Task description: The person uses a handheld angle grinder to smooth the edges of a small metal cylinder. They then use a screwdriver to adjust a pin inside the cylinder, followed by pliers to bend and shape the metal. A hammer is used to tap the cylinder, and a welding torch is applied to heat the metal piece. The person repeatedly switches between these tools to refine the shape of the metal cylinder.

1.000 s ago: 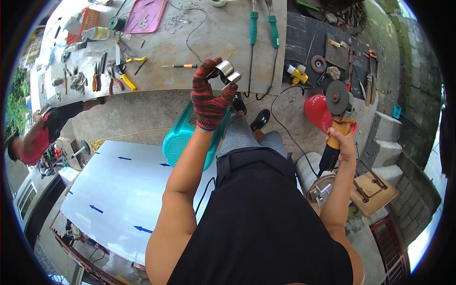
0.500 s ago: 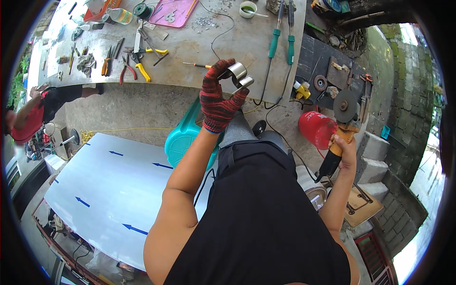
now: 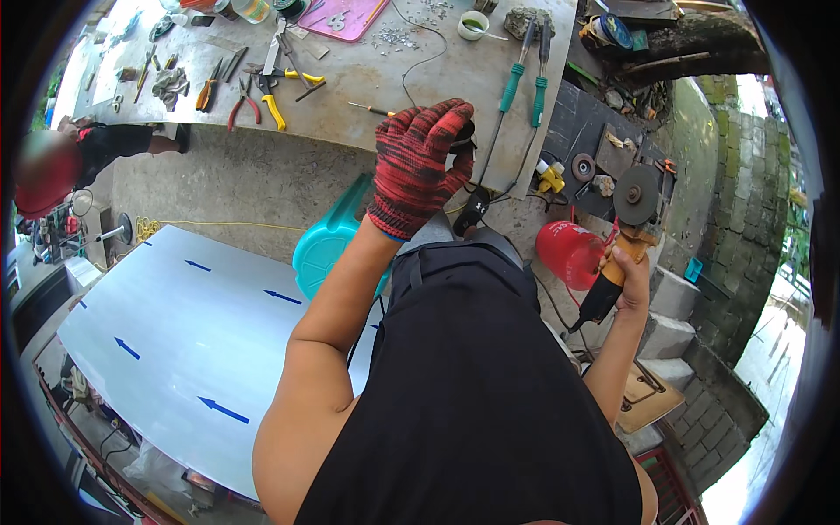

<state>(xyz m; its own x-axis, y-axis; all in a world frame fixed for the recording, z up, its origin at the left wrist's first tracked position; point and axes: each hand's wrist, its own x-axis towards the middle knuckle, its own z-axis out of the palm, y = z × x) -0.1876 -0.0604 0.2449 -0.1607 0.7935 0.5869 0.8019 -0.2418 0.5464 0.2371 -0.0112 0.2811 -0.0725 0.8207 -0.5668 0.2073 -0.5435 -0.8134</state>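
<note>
My left hand [image 3: 418, 166], in a red and black knit glove, is closed around a curved metal piece [image 3: 464, 137] near the front edge of the metal-topped table. Most of that piece is hidden behind the glove. Bare and out to the right, my right hand [image 3: 632, 278] grips an angle grinder [image 3: 604, 296] by its orange and black body. Its round disc [image 3: 635, 194] points away from me, apart from the metal piece. A screwdriver [image 3: 369, 108] lies on the table beside my left hand.
Pliers [image 3: 273, 109], two green-handled soldering irons [image 3: 513, 86] and a pink tray [image 3: 346, 19] are on the table [image 3: 350, 144]. A turquoise stool [image 3: 325, 252], a red container [image 3: 567, 254] and a large sheet with blue arrows [image 3: 188, 350] surround me. Another person [image 3: 114, 144] is at far left.
My left hand has turned so the back of the glove covers most of the metal piece. The grinder stays in my right hand, and the whole view has shifted slightly.
</note>
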